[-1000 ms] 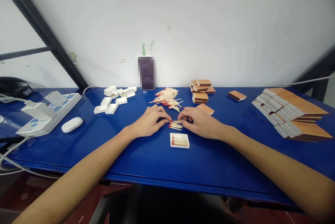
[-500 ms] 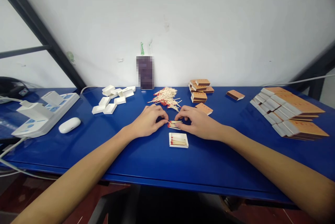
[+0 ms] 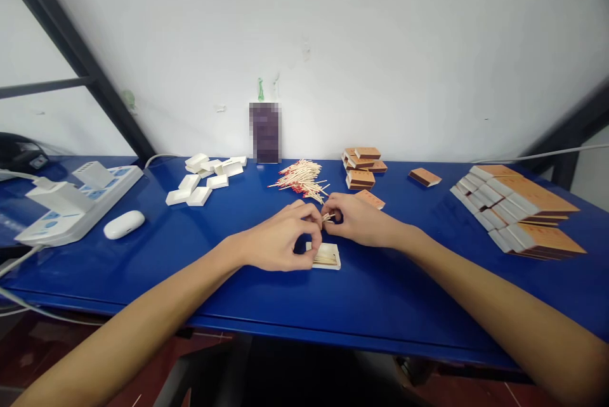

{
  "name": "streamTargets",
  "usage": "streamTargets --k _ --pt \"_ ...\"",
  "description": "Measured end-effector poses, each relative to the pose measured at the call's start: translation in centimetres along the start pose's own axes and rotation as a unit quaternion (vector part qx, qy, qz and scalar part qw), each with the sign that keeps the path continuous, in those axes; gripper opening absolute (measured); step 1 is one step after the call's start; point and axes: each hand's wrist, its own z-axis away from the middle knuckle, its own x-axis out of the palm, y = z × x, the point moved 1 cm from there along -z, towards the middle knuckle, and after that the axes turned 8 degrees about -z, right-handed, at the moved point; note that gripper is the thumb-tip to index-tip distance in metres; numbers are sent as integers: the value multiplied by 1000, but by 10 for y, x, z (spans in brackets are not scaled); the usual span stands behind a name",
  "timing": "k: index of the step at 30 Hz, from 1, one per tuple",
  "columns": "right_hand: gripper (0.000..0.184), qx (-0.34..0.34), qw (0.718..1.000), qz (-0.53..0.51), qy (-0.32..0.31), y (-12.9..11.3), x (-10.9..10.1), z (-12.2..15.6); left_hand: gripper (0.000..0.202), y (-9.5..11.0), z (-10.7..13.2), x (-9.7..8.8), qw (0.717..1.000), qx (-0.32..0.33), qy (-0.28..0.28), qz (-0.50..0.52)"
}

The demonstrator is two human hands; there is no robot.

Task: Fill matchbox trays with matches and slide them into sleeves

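Observation:
A white matchbox tray (image 3: 332, 262) with matches lying in it sits on the blue desk in front of me. My left hand (image 3: 288, 236) has its thumb and fingertips closed on the tray's left end, hiding that end. Just behind it, my right hand (image 3: 354, 220) pinches several matches (image 3: 328, 218) between thumb and fingers, slightly above the tray's far side. Beyond both hands lies a loose heap of red-tipped matches (image 3: 302, 177).
White empty trays (image 3: 198, 196) lie at the back left. Orange matchboxes (image 3: 360, 179) are piled behind my right hand, with one matchbox (image 3: 425, 177) apart. A large matchbox stack (image 3: 533, 204) stands right. A power strip (image 3: 80, 210) and white case (image 3: 124, 224) are left.
My left hand has come right and nearer, onto the tray's left end. The matches that lay behind the tray are now gathered in my right hand's fingers.

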Motion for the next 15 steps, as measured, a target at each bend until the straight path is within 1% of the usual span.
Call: streamTargets --k 3,5,8,11,13,15 --pt "3 -2 1000 17 -9 0 -3 1 8 5 0 3 1000 5 2 -11" --pt "5 -6 1000 23 -12 1 -4 3 12 2 1 2 1000 7 21 -10" --pt "8 -3 1000 22 -8 1 -7 5 7 -9 3 -3 997 -7 74 -21" --pt "12 8 1000 1 6 -1 -15 10 9 -21 4 -7 991 -36 122 -46" --pt "19 2 1000 -24 -1 -7 -21 16 10 -27 5 -8 988 -49 136 -59" --pt "24 -11 999 -38 -15 -16 -24 22 12 -30 6 -8 988 -56 131 -64"
